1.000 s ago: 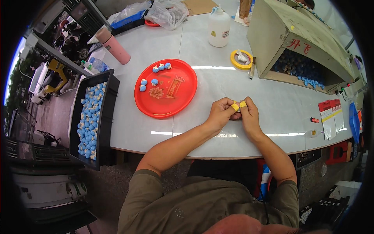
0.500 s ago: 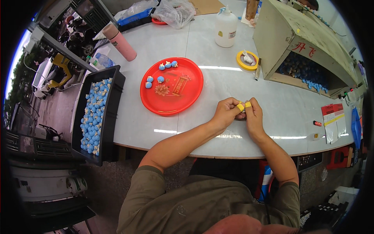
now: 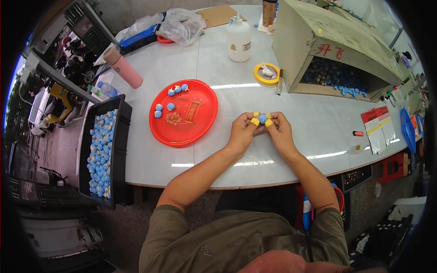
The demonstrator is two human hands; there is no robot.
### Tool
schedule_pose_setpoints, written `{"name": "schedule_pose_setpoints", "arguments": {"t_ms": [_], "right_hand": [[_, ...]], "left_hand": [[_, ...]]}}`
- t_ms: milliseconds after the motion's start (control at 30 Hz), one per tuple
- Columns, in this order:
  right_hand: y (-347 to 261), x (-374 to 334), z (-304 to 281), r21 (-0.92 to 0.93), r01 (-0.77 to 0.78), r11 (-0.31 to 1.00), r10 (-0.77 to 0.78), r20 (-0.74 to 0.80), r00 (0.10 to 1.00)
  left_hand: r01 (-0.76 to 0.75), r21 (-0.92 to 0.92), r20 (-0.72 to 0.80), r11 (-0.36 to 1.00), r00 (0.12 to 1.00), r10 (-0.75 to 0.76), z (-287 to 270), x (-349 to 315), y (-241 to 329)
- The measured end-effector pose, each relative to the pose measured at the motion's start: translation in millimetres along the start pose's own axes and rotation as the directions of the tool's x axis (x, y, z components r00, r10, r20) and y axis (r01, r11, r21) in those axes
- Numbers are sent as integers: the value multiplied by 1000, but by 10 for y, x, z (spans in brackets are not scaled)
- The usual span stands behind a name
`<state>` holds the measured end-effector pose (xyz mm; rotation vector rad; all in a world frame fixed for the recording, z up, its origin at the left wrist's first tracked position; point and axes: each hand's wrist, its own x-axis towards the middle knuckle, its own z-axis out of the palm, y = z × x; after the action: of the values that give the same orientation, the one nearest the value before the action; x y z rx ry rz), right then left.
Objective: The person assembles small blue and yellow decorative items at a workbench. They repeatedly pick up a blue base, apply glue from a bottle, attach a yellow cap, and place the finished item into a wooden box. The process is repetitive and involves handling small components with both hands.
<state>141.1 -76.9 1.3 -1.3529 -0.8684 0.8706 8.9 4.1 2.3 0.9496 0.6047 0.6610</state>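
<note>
Over the white bench, your left hand and right hand are pinching what looks like a small blue piece between their fingertips.

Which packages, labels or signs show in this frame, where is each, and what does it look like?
White squeeze bottle: table's far side, small coloured label on its front.
Box-like bin: far right, beige, sloped top, red painted marks on its front.
Card: table's right edge, flat, red, yellow and white.
Plastic bag: far end, clear, crumpled.
Red tray: centre-left, round, gold printed emblem.
</note>
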Motion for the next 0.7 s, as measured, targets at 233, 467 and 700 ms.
{"name": "schedule_pose_setpoints", "arguments": {"t_ms": [233,467,700], "right_hand": [[-165,16,-225,85,-132,988,119,140,983],[-233,20,-283,-15,-151,988,150,224,963],[-213,8,-287,-76,-180,981,193,265,945]], "left_hand": [[20,218,115,976,992,-46,-76,-8,126],[49,328,135,943,986,-98,-58,-35,207],[7,276,175,961,983,-58,-169,31,65]]}}
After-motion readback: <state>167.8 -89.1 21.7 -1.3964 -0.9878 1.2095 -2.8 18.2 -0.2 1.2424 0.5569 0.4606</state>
